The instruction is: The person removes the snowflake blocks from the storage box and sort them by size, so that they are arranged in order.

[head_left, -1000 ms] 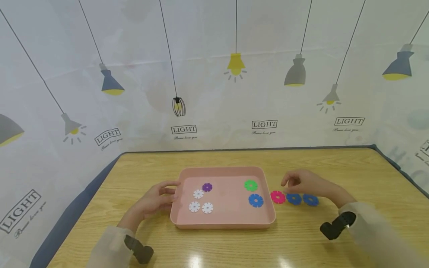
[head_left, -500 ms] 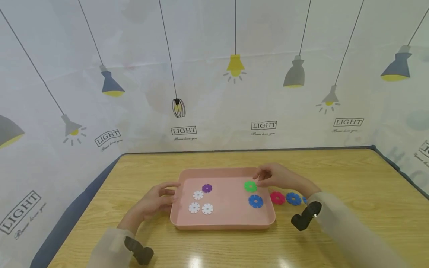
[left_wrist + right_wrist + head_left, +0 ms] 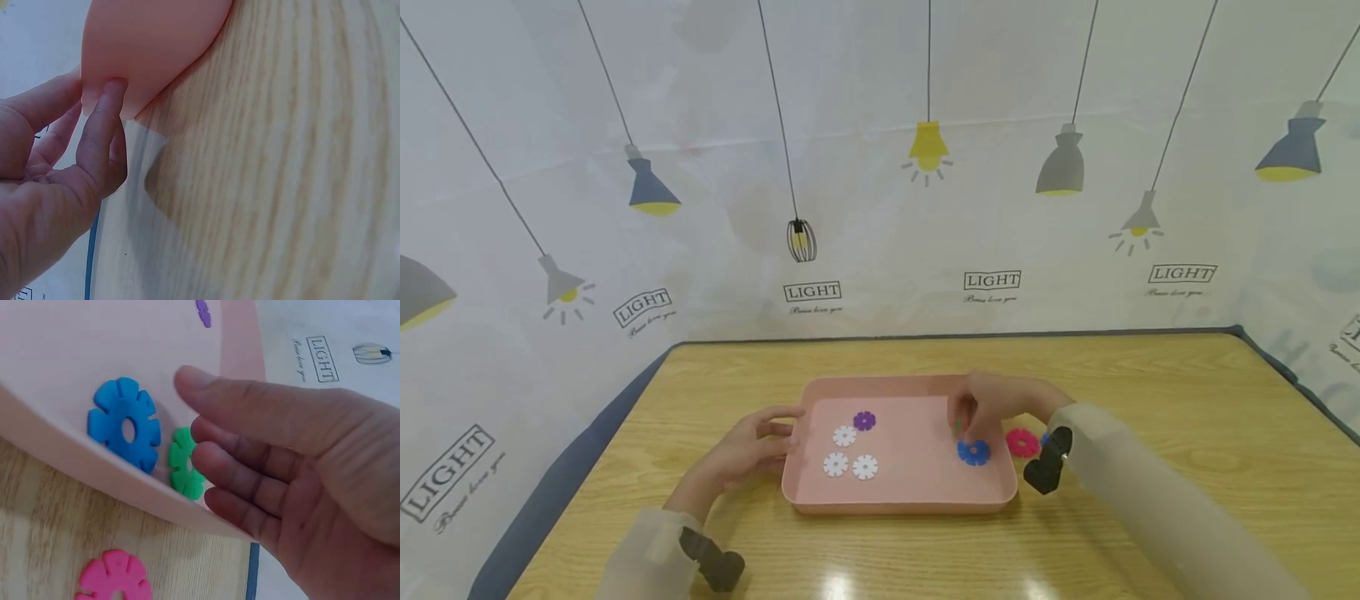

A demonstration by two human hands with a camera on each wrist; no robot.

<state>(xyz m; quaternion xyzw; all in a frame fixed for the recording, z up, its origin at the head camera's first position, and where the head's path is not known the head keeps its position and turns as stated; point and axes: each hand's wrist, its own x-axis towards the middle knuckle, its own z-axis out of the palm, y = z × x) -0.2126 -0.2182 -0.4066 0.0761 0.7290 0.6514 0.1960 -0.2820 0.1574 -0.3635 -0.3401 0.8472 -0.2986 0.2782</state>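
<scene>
Containing green, blue, purple and white flower-shaped plastic discs point(image 3: 142, 429), a pink rectangular tray point(image 3: 910, 467) is pinched by the left hand point(image 3: 748, 444); the right hand point(image 3: 992, 400) hovers above, loosely curled. White backdrop point(image 3: 872, 167) reads "LIGHT".

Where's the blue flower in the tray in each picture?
Head: the blue flower lies in the right end of the tray.
Left wrist: not in it.
Right wrist: left of the middle, beside the green flower.
Shared landmark: the tray, in all three.
</scene>
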